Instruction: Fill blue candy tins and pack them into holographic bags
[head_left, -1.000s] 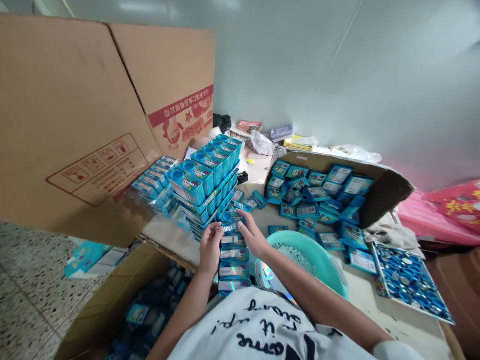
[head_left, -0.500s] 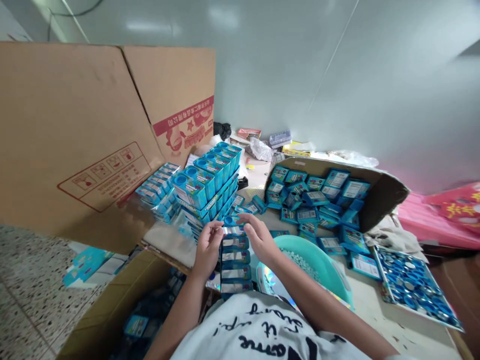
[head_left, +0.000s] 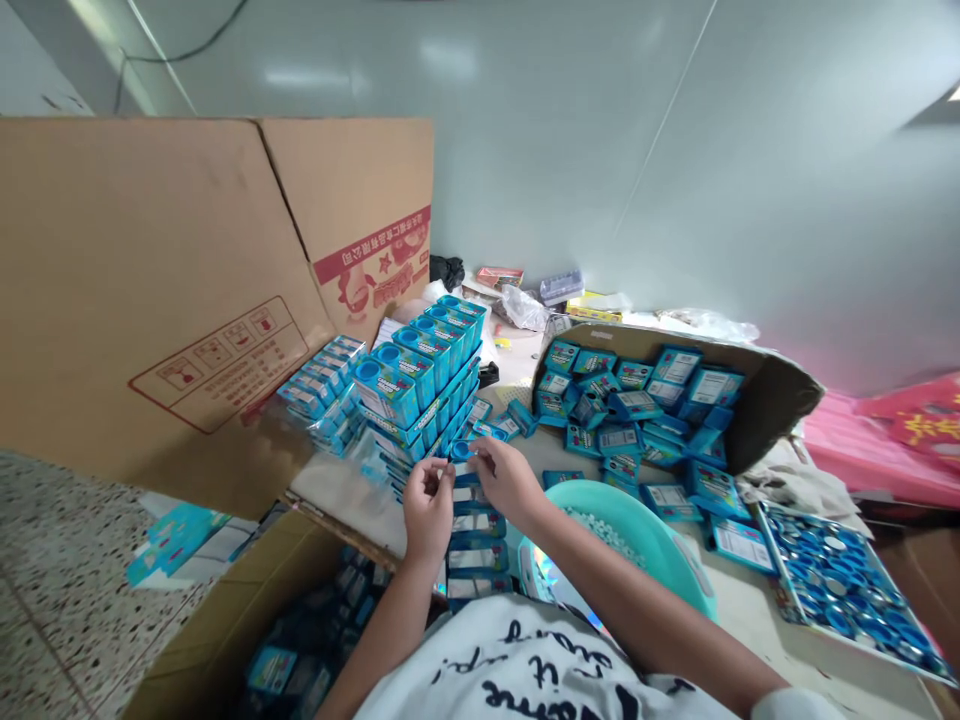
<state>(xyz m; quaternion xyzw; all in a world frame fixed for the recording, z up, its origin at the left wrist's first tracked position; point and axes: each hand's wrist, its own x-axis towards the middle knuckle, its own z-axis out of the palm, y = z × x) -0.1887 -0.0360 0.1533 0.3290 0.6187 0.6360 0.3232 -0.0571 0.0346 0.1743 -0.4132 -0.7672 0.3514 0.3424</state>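
Note:
My left hand [head_left: 427,508] and my right hand [head_left: 508,482] meet over the far end of a row of small blue boxes [head_left: 475,540] that runs toward my chest. Both hands have their fingers pinched on a small blue box [head_left: 463,453] at the top of that row. Right behind it rises a neat stack of the same blue boxes [head_left: 420,385]. A teal plastic basin [head_left: 660,545] holding small white pieces sits just right of my right forearm.
A large flattened cardboard carton [head_left: 172,290] stands at the left. An open cardboard box [head_left: 765,385] spilling several blue boxes lies at the right. A tray of blue caps [head_left: 847,580] sits at the far right. Another carton [head_left: 247,620] with blue boxes is below the table edge.
The view has tilted slightly, so everything sits lower in frame. My two hands have stayed together on the box at the top of the row, fingers working closer.

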